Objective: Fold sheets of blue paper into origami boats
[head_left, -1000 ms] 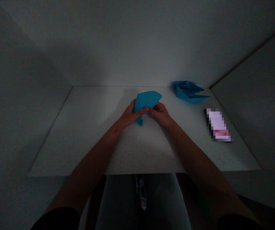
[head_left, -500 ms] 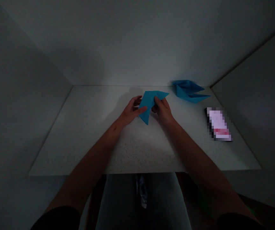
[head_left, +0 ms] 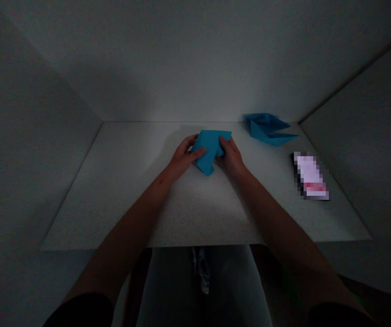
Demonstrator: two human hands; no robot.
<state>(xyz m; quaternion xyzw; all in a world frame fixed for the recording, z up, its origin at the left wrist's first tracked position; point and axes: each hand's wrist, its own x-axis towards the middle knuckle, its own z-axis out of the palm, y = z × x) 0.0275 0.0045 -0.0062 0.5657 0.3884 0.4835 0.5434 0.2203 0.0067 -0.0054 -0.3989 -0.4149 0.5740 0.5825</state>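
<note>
A folded piece of blue paper point(head_left: 209, 144) is held between my two hands above the middle of the table. On its left edge, my left hand point(head_left: 184, 155) grips it with the thumb on the front face and the fingers behind. My right hand point(head_left: 231, 156) pinches the upper right part, thumb on top; its other fingers are partly hidden by the paper. A narrow flap points down at the paper's lower end, curled at the tip. To the right lies a second folded blue paper shape point(head_left: 267, 131), with long pointed ends, touched by neither hand.
A phone with a blurred-out screen point(head_left: 311, 176) lies at the right side of the white table point(head_left: 120, 181). Walls point(head_left: 182, 63) close in the table at the back and on both sides. Its front edge runs above my lap.
The held paper has turned and shifted slightly left. Its right-hand point no longer sticks out, and the lower tip now looks curled. Both hands keep their grip.
</note>
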